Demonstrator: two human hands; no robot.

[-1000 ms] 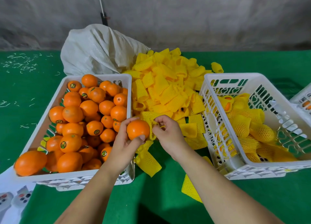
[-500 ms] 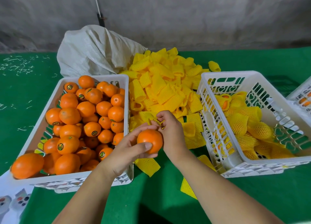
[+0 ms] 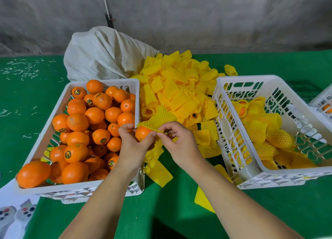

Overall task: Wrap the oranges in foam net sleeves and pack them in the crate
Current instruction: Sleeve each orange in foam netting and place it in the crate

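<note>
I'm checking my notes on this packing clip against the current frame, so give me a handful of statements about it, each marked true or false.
1. The left hand holds an orange that the foam net sleeve does not yet cover. True.
2. The right hand rests empty on the table. False: it pinches the sleeve's edge beside the orange.
3. The left crate holds bare oranges. True.
4. The right crate is filled to the rim with wrapped fruit. False: the wrapped oranges lie low inside, well below the rim.
5. The pile of loose sleeves lies between the two crates. True.
</note>
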